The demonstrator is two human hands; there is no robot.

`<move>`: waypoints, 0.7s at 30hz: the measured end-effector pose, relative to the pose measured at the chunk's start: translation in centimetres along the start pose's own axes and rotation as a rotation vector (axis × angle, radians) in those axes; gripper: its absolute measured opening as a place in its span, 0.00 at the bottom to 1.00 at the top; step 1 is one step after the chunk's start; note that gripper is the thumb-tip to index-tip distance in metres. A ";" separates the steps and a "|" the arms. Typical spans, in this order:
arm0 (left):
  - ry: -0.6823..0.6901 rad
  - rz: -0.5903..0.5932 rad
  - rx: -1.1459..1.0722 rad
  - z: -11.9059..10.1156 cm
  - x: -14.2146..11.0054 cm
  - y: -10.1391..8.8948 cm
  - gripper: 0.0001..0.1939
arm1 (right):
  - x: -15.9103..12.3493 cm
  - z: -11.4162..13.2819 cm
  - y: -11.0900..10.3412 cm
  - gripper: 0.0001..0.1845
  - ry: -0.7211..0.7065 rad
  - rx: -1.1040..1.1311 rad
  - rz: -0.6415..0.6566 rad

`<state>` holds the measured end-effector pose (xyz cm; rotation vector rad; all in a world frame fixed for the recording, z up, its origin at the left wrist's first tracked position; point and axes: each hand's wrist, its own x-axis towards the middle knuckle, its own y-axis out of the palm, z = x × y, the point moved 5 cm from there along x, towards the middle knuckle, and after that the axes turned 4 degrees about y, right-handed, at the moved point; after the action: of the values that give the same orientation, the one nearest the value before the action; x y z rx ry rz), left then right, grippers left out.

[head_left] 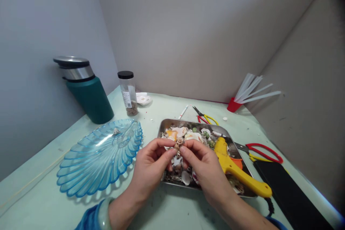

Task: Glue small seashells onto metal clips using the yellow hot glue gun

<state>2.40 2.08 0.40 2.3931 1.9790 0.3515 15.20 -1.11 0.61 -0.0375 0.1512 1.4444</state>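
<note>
Between my fingertips is a small cluster of brown and cream seashells (pixel 178 144), held over a metal tray (pixel 194 122). My left hand (pixel 152 160) pinches it from the left side, thumb and forefinger closed on it. From the right, my right hand (pixel 203 163) grips the same cluster with thumb and forefinger. Below, the tray is full of mixed shells, among them a pale scallop shell (pixel 185 178) and green-patterned ones. A yellow glue gun (pixel 237 170) lies across the tray's right side, just beyond my right hand.
A blue shell-shaped dish (pixel 94 161) with one small shell (pixel 115 131) sits at left. Behind stand a teal bottle (pixel 90 97) and a clear jar (pixel 128 95). Pliers (pixel 206 118), scissors (pixel 262 152), a black flat object (pixel 291 194) and a red cup (pixel 234 105) of glue sticks surround the tray.
</note>
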 end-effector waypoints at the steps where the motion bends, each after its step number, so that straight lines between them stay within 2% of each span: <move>1: 0.004 -0.007 -0.008 0.0 0.0 0.0 0.07 | 0.0 -0.1 0.0 0.12 0.001 -0.002 0.001; 21: -0.034 -0.021 0.007 0.0 0.0 -0.1 0.06 | 0.3 -0.8 0.0 0.13 -0.030 -0.085 -0.018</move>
<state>2.31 2.08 0.43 2.3643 1.9928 0.3014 15.20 -0.94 -0.21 -0.0865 0.0646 1.4319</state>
